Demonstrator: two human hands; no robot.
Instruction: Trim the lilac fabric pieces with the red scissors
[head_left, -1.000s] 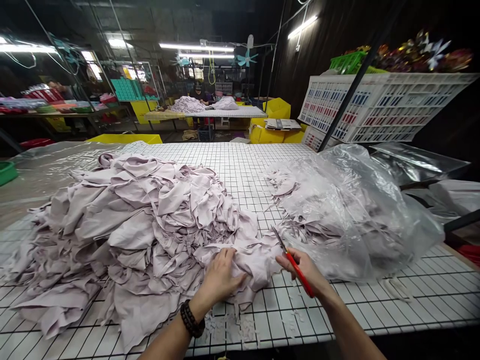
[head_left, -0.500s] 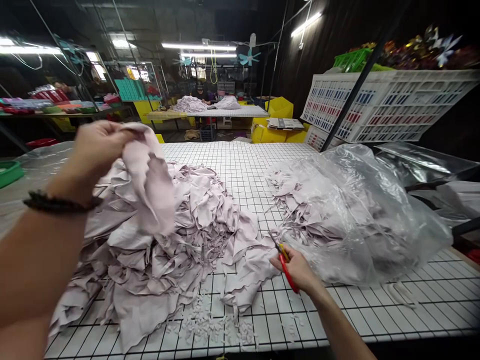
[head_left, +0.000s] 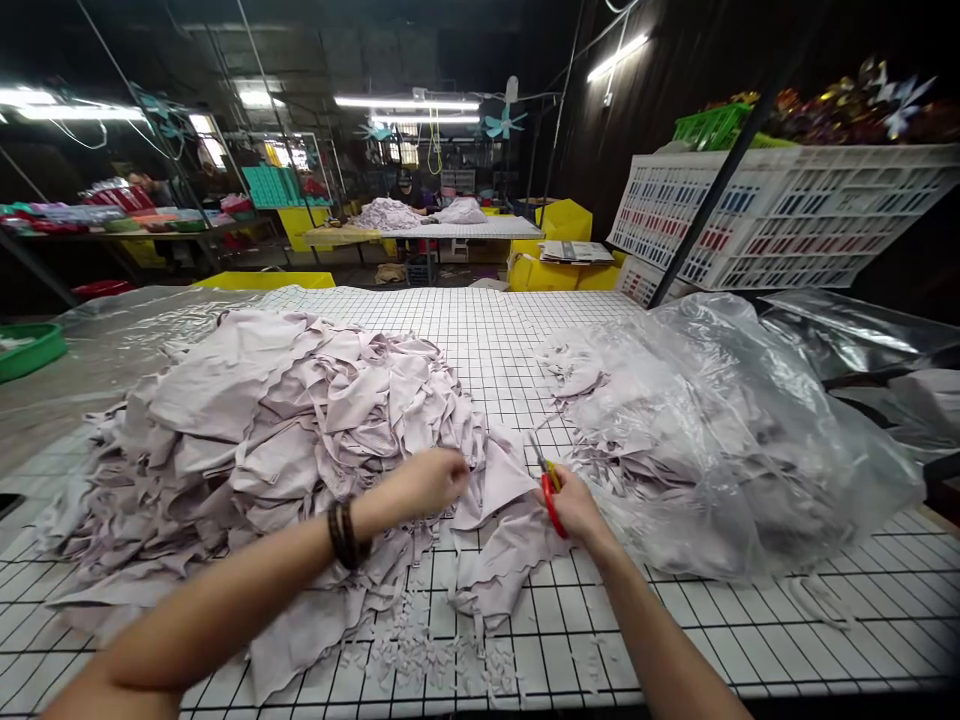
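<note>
My right hand (head_left: pixel 576 506) is closed around small scissors (head_left: pixel 553 498) with red and yellow handles; their blades point up and away. My left hand (head_left: pixel 427 482), blurred, is over the right side of a big pile of pale pink cloth pieces (head_left: pixel 262 400). Its fingers look curled in, with no cloth hanging from them. Between the two hands, a few loose cloth pieces (head_left: pixel 499 560) lie spread on the table. Small cloth snippets (head_left: pixel 420 650) are scattered near the front edge.
A clear plastic bag (head_left: pixel 750 450) covers more pink cloth at the right of the grid-patterned table (head_left: pixel 495 335). White crates (head_left: pixel 750 215) stand behind it, past a slanted dark pole. A green basin (head_left: pixel 30 352) is at far left. A person (head_left: pixel 406 195) sits at a farther table.
The cloth piece that my left hand held up is now out of it, and the hand has moved right and down over the pile. My right hand has shifted slightly left with the scissors.
</note>
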